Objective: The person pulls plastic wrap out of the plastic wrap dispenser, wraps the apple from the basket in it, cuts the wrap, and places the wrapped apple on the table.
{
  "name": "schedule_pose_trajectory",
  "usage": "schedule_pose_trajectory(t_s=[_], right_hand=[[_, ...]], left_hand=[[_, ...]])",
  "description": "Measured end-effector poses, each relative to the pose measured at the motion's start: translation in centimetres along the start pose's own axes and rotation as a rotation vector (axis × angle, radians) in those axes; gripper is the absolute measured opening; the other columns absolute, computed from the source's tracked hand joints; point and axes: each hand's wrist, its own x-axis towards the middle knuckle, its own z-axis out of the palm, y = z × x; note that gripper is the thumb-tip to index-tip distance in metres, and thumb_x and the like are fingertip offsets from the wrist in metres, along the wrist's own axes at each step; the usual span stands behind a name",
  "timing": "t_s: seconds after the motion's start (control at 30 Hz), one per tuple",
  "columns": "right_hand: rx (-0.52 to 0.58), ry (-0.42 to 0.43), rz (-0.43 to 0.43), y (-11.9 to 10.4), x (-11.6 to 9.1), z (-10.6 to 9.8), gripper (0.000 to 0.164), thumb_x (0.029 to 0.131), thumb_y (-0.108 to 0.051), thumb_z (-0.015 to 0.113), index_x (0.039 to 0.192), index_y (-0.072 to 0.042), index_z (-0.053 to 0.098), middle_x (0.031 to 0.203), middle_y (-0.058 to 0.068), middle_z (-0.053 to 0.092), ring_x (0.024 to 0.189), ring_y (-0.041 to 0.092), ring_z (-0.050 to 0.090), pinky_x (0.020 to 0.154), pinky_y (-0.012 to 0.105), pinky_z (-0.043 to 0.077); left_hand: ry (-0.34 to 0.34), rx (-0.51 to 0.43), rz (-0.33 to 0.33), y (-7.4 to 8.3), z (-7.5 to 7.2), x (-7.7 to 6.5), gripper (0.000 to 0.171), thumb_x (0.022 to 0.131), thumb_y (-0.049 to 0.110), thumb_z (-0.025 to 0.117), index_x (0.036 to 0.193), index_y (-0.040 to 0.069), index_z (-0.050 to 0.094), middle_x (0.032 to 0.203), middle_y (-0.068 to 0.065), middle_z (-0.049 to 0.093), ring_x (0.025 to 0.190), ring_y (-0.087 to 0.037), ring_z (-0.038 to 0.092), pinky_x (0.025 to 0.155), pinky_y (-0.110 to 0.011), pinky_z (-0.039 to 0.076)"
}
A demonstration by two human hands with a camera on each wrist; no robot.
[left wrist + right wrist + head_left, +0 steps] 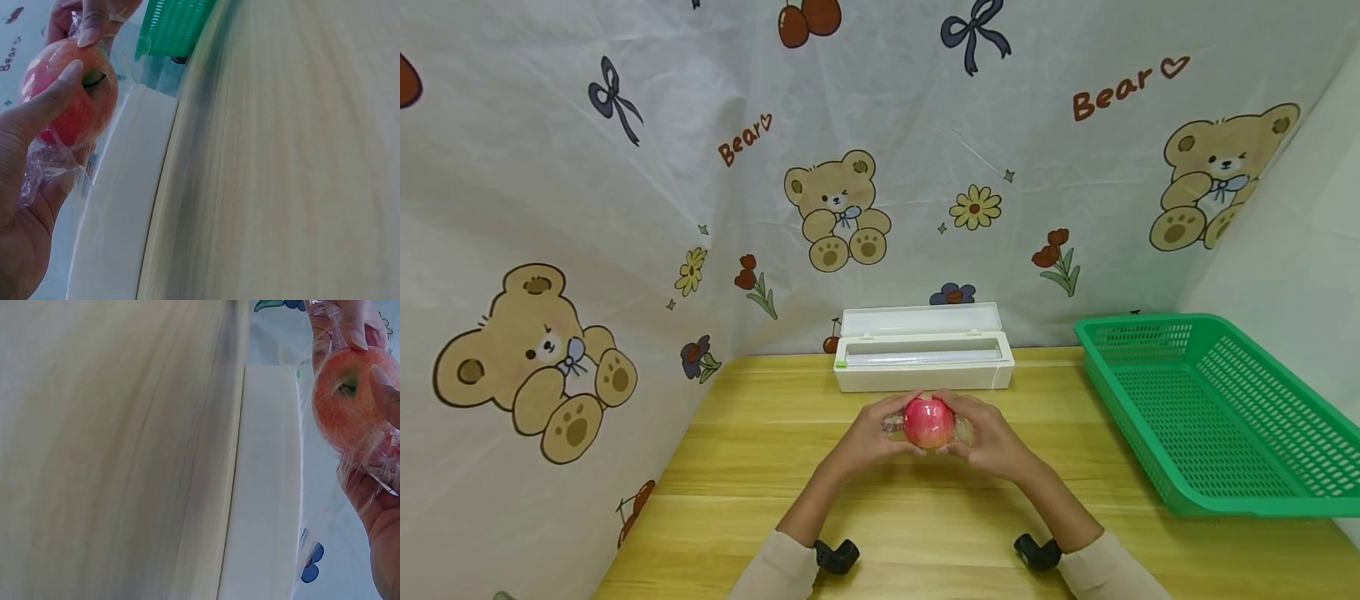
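Between my two hands is a red apple (928,422), wrapped in clear cling film (47,165) that bunches up at both sides. My left hand (867,435) grips it from the left, its thumb (53,94) pressing near the stem. From the right my right hand (994,440) holds it, thumb (384,394) on the near face and fingers on the far side. In the right wrist view, the apple's stem hollow (347,386) shows through the film. The apple appears held up off the table; the fingertips behind it are partly hidden.
Behind the hands stands a white cling film box (925,380), lid raised, with a roll (925,357) inside. A green plastic basket (1247,450) sits at the right of the wooden table (760,483). Patterned cloth (910,108) hangs behind and at the left.
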Motion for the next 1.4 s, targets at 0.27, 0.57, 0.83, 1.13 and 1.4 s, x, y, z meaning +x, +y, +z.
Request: schedule_pose_trajectory(t_s=[0.27, 0.57, 0.83, 1.13, 1.4], right_hand=[[-0.004, 0.006, -0.013, 0.00, 0.06, -0.07, 0.078, 0.070, -0.006, 0.093, 0.140, -0.003, 0.059, 0.141, 0.013, 0.061, 0.128, 0.036, 0.059, 0.100, 0.052, 0.052], [-0.007, -0.001, 0.007, -0.02, 0.00, -0.02, 0.078, 0.071, -0.008, 0.093, 0.141, -0.004, 0.059, 0.141, 0.012, 0.061, 0.128, 0.035, 0.058, 0.101, 0.054, 0.051], [0.005, 0.004, 0.008, -0.39, 0.21, 0.03, 0.079, 0.068, -0.004, 0.094, 0.140, -0.003, 0.060, 0.140, 0.016, 0.061, 0.128, 0.037, 0.058, 0.102, 0.055, 0.050], [0.002, -0.004, 0.046, -0.19, 0.02, -0.13, 0.077, 0.071, -0.011, 0.093, 0.140, -0.005, 0.059, 0.141, 0.012, 0.061, 0.128, 0.036, 0.058, 0.101, 0.052, 0.052], [0.005, -0.011, 0.069, 0.19, -0.03, -0.12, 0.076, 0.073, -0.015, 0.093, 0.140, -0.005, 0.060, 0.141, 0.010, 0.061, 0.128, 0.032, 0.059, 0.102, 0.050, 0.052]], left_hand=[[-0.001, 0.036, 0.009, 0.06, -0.08, 0.02, 0.088, 0.077, 0.015, 0.089, 0.154, 0.010, 0.045, 0.151, -0.005, 0.052, 0.133, -0.023, 0.054, 0.098, -0.028, 0.053], [-0.005, 0.082, 0.030, 0.18, -0.16, -0.01, 0.089, 0.077, 0.015, 0.089, 0.153, 0.008, 0.044, 0.151, -0.005, 0.053, 0.134, -0.022, 0.054, 0.099, -0.029, 0.052], [0.006, 0.156, 0.057, 0.07, -0.32, -0.11, 0.089, 0.077, 0.018, 0.090, 0.154, 0.014, 0.046, 0.148, -0.004, 0.055, 0.134, -0.017, 0.053, 0.104, -0.030, 0.049], [0.055, 0.259, 0.153, 0.06, -0.27, 0.00, 0.088, 0.072, 0.017, 0.094, 0.149, 0.011, 0.051, 0.148, -0.005, 0.054, 0.135, -0.022, 0.053, 0.106, -0.033, 0.048], [0.051, 0.222, 0.158, 0.16, 0.02, 0.09, 0.087, 0.073, 0.012, 0.092, 0.150, 0.011, 0.051, 0.147, -0.005, 0.053, 0.134, -0.023, 0.054, 0.104, -0.031, 0.050]])
